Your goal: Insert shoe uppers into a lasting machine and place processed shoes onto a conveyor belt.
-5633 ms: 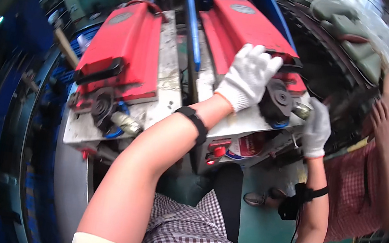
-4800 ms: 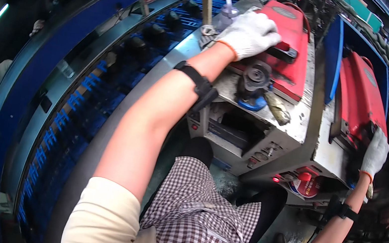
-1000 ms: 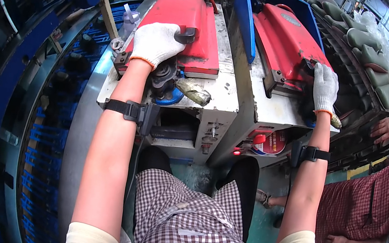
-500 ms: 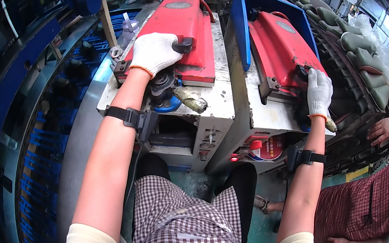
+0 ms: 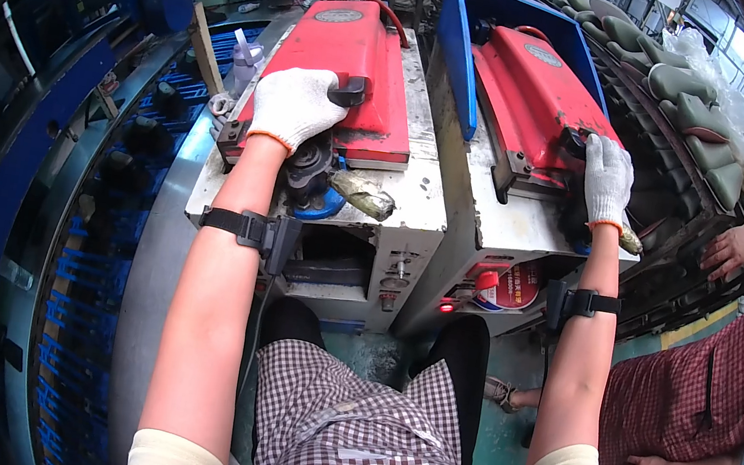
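Note:
Two machines with red covers stand side by side before me. My left hand, in a white knitted glove, lies over the near end of the left red cover, its fingers closed round a black handle. At the right red cover, my gloved right hand grips another black handle, partly hidden by the fingers. Below the left hand sit a dark round clamp and a worn grip wrapped in pale tape. A similar grip pokes out beside my right wrist.
A blue guard surrounds the right machine's far side. To the left runs a metal-edged bench with blue racks. Green-grey padded pieces are heaped on a rack at right. Nearby is another person in a red checked apron.
Both hands keep their places on the handles. The view has shifted very slightly; nothing else visibly differs.

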The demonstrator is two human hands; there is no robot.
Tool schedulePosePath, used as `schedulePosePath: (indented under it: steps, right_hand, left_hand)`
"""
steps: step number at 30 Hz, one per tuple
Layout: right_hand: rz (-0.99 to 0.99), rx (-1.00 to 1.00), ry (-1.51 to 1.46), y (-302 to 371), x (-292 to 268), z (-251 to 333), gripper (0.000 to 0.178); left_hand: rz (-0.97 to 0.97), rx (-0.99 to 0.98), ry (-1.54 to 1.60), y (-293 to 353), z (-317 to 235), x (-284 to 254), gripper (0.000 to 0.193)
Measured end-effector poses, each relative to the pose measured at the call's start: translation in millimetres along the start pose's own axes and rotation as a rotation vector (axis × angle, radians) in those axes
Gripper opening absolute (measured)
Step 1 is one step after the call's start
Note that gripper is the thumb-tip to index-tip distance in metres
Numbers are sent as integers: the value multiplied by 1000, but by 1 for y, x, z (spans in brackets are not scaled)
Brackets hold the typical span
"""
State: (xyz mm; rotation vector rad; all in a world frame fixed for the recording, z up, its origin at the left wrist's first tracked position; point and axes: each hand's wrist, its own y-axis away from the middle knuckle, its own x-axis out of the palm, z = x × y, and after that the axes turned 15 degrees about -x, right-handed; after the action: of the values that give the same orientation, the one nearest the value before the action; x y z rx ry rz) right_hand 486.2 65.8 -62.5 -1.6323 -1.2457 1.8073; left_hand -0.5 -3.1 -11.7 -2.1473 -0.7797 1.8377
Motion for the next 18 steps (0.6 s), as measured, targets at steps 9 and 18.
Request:
schedulePosePath:
  steps: [9,18]
  right_hand:
    - [72,31,26,2,-6,6,36]
    - [-16,14,-24,1,-3,0,36]
  left_hand:
    - [-4,19,31,4,0,-1,27]
    - [-8,-22,32,3,0,-2,29]
